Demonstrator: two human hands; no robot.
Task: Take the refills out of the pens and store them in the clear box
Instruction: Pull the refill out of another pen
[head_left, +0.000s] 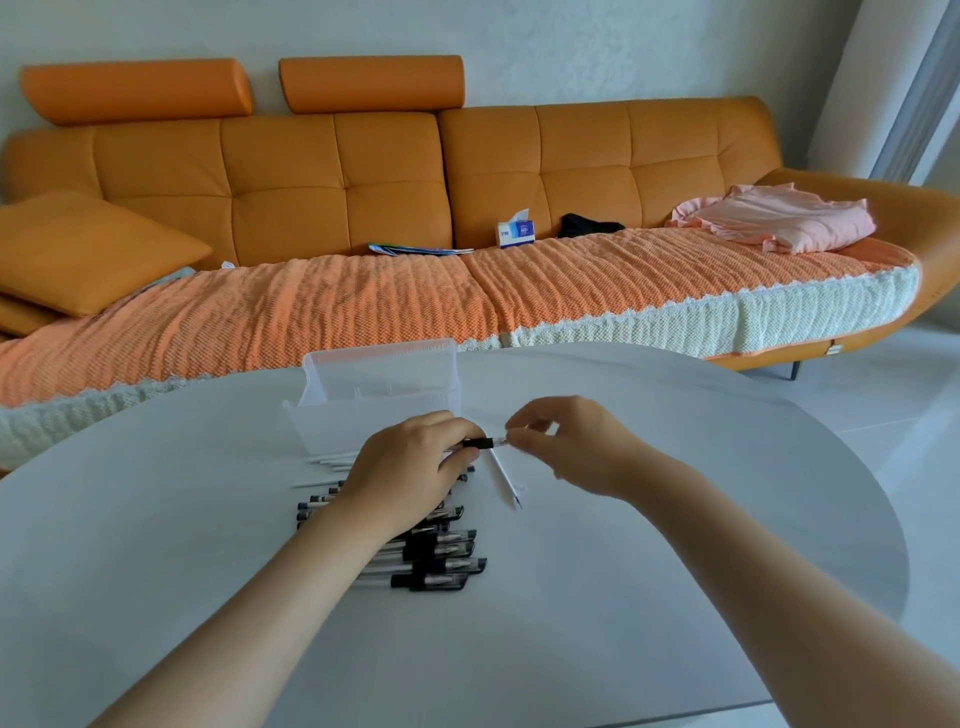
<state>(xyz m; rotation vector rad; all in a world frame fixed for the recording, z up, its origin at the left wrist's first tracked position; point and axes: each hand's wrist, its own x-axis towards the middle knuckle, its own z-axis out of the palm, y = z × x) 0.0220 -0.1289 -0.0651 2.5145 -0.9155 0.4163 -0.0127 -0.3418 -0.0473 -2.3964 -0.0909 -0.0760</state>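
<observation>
One clear plastic pen with black grip (480, 443) mid-frame: left hand (410, 467) grips barrel, right hand (571, 441) pinches tip. Clear rectangular plastic box (374, 384) just behind, on white desk (649, 571).

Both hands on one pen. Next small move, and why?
Likely the right hand twists or pulls the tip end off the pen. It pinches that end while the left hand grips the barrel, and the clear box stands open just behind.
</observation>
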